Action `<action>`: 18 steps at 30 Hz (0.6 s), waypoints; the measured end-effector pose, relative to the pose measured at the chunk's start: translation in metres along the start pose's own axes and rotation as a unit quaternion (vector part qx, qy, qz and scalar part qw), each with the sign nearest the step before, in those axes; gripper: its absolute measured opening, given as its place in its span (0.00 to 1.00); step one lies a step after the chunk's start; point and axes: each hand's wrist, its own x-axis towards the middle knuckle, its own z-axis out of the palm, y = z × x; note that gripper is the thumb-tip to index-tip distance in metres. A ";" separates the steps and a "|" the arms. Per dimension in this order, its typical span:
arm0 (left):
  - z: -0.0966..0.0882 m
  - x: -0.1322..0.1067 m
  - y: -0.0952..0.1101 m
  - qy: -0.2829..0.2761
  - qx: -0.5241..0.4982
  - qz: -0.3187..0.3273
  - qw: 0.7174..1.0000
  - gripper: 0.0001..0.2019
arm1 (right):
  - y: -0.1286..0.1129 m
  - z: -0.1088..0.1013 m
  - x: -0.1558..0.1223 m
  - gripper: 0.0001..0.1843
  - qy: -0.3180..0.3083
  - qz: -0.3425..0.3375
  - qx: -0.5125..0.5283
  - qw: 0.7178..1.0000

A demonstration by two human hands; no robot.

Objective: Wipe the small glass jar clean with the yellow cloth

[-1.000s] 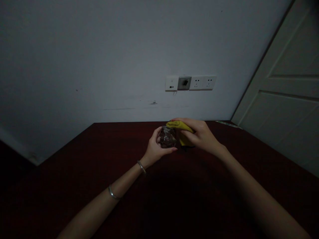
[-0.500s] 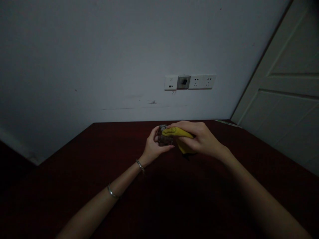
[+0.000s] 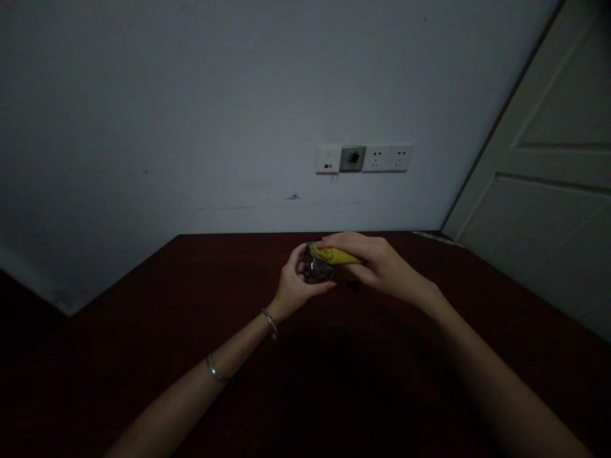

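My left hand (image 3: 293, 286) is wrapped round a small clear faceted glass (image 3: 312, 270), holding it just above the dark red table (image 3: 143, 343). My right hand (image 3: 379, 264) is closed on a folded yellow cloth (image 3: 334, 256) and presses it against the top of the glass. The two hands meet over the far middle of the table. Much of the glass is hidden by fingers and cloth. Two bracelets sit on my left forearm.
A white wall rises behind the table, with a row of sockets and a switch (image 3: 365, 158) above its far edge. A pale panelled door (image 3: 548, 172) stands at the right. A thin light strip (image 3: 436, 238) lies at the table's far right corner.
My right hand has drawn the yellow cloth down and left over the top of the glass, and the cloth now looks flatter. The left hand has barely shifted.
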 end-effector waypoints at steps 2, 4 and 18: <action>0.000 0.000 -0.001 0.002 0.002 -0.008 1.000 0.44 | -0.004 -0.004 0.000 0.21 -0.018 0.000 0.009 1.000; 0.000 -0.001 0.000 0.002 0.006 -0.014 1.000 0.43 | -0.006 -0.009 0.000 0.20 -0.041 0.009 0.024 0.999; 0.007 -0.004 0.001 -0.020 -0.007 0.007 1.000 0.43 | 0.005 0.007 0.001 0.23 0.019 0.017 -0.003 1.000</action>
